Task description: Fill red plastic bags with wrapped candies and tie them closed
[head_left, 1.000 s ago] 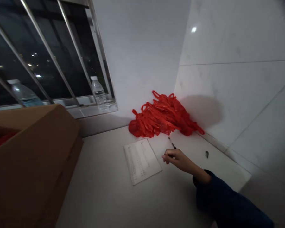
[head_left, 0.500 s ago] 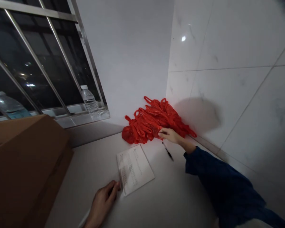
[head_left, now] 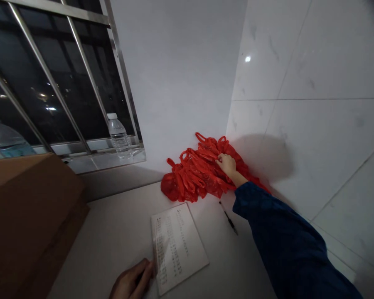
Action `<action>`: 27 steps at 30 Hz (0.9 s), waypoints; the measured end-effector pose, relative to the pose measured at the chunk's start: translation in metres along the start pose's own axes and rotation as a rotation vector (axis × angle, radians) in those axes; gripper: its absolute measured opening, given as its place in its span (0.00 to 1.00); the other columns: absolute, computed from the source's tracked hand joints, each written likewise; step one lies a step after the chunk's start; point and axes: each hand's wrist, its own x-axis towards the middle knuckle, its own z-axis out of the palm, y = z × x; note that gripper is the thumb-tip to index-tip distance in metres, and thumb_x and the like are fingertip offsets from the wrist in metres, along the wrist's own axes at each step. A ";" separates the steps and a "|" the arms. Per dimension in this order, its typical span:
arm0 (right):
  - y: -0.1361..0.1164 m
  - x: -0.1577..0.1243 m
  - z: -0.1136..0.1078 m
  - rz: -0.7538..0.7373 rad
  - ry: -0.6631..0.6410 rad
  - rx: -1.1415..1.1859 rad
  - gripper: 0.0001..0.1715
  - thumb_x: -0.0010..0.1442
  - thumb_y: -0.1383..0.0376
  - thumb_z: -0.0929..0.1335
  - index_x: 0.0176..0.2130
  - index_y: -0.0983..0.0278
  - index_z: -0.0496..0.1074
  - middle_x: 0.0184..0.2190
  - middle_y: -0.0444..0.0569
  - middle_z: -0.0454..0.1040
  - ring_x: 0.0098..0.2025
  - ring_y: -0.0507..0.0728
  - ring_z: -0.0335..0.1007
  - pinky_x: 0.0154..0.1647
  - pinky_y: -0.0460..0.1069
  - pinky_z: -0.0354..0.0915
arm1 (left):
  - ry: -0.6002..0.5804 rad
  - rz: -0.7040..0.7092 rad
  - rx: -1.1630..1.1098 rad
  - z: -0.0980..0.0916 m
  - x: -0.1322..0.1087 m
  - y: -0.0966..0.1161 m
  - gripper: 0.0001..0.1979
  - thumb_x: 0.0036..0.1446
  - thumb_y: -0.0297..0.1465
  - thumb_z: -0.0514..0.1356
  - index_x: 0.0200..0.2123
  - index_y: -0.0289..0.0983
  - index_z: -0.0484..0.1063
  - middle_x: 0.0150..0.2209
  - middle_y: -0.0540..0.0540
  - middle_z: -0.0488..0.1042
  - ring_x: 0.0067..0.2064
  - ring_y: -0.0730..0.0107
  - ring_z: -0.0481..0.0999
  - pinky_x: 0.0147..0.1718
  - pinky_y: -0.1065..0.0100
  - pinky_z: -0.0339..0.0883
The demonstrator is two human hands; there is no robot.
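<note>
My right hand [head_left: 227, 164] presses into a heap of red plastic bags [head_left: 193, 178], its fingers curled around the looped handles. A black pen [head_left: 229, 220] lies on the pale counter [head_left: 93, 236] below the heap, just left of my dark blue sleeve [head_left: 283, 236]. At the bottom edge of the view, my left hand [head_left: 131, 280] rests against the left side of a printed white sheet of paper [head_left: 177, 249]. Part of my left hand is cut off by the frame.
A brown cardboard box [head_left: 28, 224] fills the left foreground. Plastic water bottles [head_left: 119, 137] stand on the window ledge behind metal bars [head_left: 59, 70]. Marble-look tiles [head_left: 308, 116] cover the right wall, and the counter meets them along a low edge.
My right hand no longer holds the pen, which now lies on the counter. That hand has moved onto the red bags. My left hand has come into view beside the paper.
</note>
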 end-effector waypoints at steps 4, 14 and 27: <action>-0.024 0.007 -0.023 -0.076 0.075 0.115 0.07 0.62 0.62 0.65 0.37 0.63 0.69 0.42 0.55 0.72 0.48 0.62 0.67 0.53 0.57 0.61 | 0.020 0.009 -0.015 0.002 -0.002 0.005 0.24 0.64 0.48 0.48 0.23 0.38 0.63 0.23 0.51 0.66 0.28 0.68 0.68 0.31 0.72 0.61; -0.111 -0.077 -0.058 -0.370 -0.319 0.552 0.14 0.62 0.55 0.66 0.41 0.62 0.72 0.40 0.48 0.76 0.45 0.59 0.73 0.49 0.53 0.67 | 0.348 0.062 -0.286 -0.021 -0.001 0.041 0.23 0.64 0.48 0.50 0.29 0.36 0.70 0.22 0.51 0.67 0.25 0.70 0.68 0.26 0.72 0.62; -0.150 -0.216 -0.008 -0.470 -0.574 0.591 0.07 0.60 0.62 0.70 0.39 0.61 0.70 0.38 0.47 0.76 0.41 0.57 0.73 0.46 0.52 0.66 | 0.206 0.293 -0.095 -0.029 0.047 0.080 0.10 0.59 0.36 0.60 0.39 0.38 0.77 0.36 0.47 0.80 0.36 0.69 0.76 0.37 0.70 0.67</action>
